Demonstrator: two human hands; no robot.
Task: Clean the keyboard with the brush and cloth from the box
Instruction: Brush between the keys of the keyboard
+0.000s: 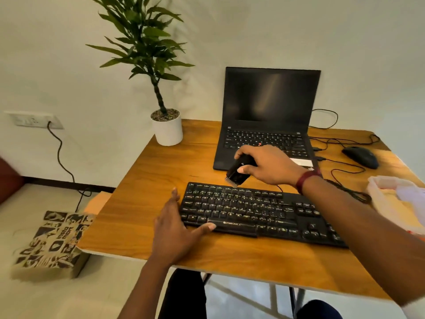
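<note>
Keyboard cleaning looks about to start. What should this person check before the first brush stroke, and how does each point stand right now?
1. Brush held firmly: ok. The right hand grips the brush.
2. Bristles aimed at the keys: ok. They point down over the top row of the keyboard.
3. Bristles touching the keys: cannot tell.
4. Keyboard steadied: ok. The left hand rests at its left end, thumb on the front edge.
5. Cloth ready for afterwards: ok. The cloth lies in the box on the far right.
</note>
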